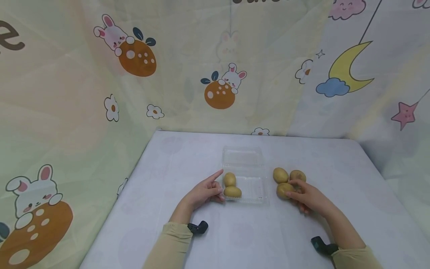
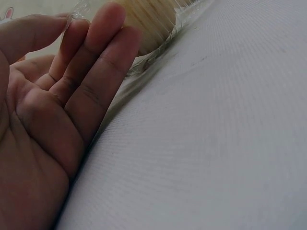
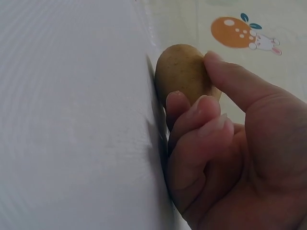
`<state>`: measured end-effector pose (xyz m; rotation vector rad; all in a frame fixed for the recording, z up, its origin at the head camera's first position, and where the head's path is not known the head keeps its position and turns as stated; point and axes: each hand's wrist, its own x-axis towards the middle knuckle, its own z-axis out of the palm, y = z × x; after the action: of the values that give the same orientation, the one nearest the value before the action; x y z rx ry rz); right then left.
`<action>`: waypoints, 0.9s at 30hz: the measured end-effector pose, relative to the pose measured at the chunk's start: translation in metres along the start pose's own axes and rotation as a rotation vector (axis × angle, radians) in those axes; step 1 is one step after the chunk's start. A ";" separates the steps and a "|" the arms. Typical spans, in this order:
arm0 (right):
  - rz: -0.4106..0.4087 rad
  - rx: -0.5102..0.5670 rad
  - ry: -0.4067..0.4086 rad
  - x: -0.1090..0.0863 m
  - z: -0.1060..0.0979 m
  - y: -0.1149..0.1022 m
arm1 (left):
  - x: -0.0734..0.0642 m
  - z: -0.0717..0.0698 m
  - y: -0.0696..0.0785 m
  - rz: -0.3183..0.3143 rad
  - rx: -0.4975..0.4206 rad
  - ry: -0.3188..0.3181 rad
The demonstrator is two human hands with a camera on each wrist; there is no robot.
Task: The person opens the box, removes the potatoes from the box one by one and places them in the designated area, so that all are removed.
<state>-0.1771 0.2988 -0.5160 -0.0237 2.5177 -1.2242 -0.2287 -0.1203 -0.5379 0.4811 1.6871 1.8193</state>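
A clear plastic clamshell box (image 1: 253, 190) lies on the table with its lid (image 1: 242, 156) folded back. Two potatoes sit in its left side, one potato (image 1: 230, 179) behind another potato (image 1: 232, 192). My left hand (image 1: 205, 192) pinches the box's left rim between thumb and fingers, the index finger pointing forward; the left wrist view shows the thumb at the plastic edge. To the right of the box, my right hand (image 1: 310, 198) holds a potato (image 3: 182, 72) between thumb and fingers, low against the table. Beside it lie a left potato (image 1: 280, 175) and a rear potato (image 1: 297, 175).
A white cloth covers the table (image 1: 235, 239). Behind it and at both sides hangs a printed curtain (image 1: 181, 74) with rabbits, flowers and a moon. Black devices are strapped to both wrists, such as the left wrist camera (image 1: 198, 227).
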 end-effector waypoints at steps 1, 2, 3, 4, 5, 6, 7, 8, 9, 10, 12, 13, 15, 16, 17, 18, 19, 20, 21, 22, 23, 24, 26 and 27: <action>-0.003 0.005 -0.002 0.000 0.000 0.000 | 0.000 0.000 0.000 0.001 0.003 0.001; -0.006 0.009 -0.004 0.000 0.000 0.000 | 0.000 0.000 0.000 0.002 0.007 0.001; -0.009 0.013 -0.006 0.000 0.000 0.001 | 0.000 0.000 -0.001 0.003 0.010 0.001; -0.014 0.017 -0.008 0.000 0.000 0.001 | 0.000 0.000 -0.001 0.002 0.012 0.001; -0.018 0.022 -0.010 0.000 0.000 0.002 | 0.000 0.000 -0.001 0.002 0.013 0.001; -0.022 0.026 -0.011 0.000 0.000 0.002 | 0.000 0.000 -0.001 0.003 0.014 0.001; -0.027 0.030 -0.011 0.000 0.000 0.003 | 0.001 0.000 -0.001 0.002 0.014 0.000; -0.032 0.033 -0.011 0.000 0.000 0.003 | 0.001 0.000 -0.001 0.003 0.014 -0.001; -0.034 0.037 -0.012 0.001 0.000 0.004 | 0.000 0.000 -0.001 0.004 0.013 -0.002; -0.037 0.041 -0.011 0.001 0.000 0.004 | 0.000 0.000 -0.001 0.005 0.011 -0.003; -0.037 0.049 -0.012 0.002 0.000 0.006 | 0.000 0.000 -0.001 0.006 0.008 -0.005; -0.038 0.052 -0.012 0.002 0.000 0.006 | 0.000 0.000 -0.001 0.006 0.007 -0.006; -0.036 0.059 -0.011 0.002 0.001 0.007 | 0.000 0.000 -0.001 0.006 0.001 -0.006; -0.036 0.059 -0.010 0.003 0.001 0.008 | 0.000 -0.001 -0.002 0.006 0.000 -0.006; -0.035 0.064 -0.011 0.003 0.001 0.008 | 0.000 -0.001 -0.002 0.004 0.002 -0.004; -0.035 0.067 -0.011 0.003 0.001 0.008 | 0.001 -0.001 -0.002 0.004 0.003 -0.002; -0.039 0.071 -0.011 0.003 0.001 0.007 | 0.001 -0.001 -0.003 0.003 0.005 -0.001; -0.042 0.073 -0.011 0.003 0.000 0.007 | 0.001 -0.002 -0.004 0.003 0.007 -0.001; -0.046 0.076 -0.012 0.003 0.000 0.006 | 0.002 -0.002 -0.004 0.004 0.009 0.000; -0.050 0.077 -0.013 0.002 0.000 0.006 | 0.002 -0.002 -0.004 0.005 0.013 0.000; -0.056 0.079 -0.015 0.002 0.000 0.005 | 0.002 -0.003 -0.005 0.008 0.015 -0.003; -0.055 0.079 -0.015 0.002 0.000 0.004 | 0.002 -0.003 -0.005 0.012 0.014 -0.005; -0.055 0.079 -0.017 0.001 -0.001 0.003 | 0.002 -0.003 -0.005 0.020 0.015 -0.011; -0.053 0.079 -0.019 0.001 -0.001 0.002 | 0.002 -0.003 -0.005 0.024 0.014 -0.013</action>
<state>-0.1777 0.3008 -0.5177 -0.0837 2.4653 -1.3366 -0.2309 -0.1212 -0.5434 0.5210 1.6934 1.8185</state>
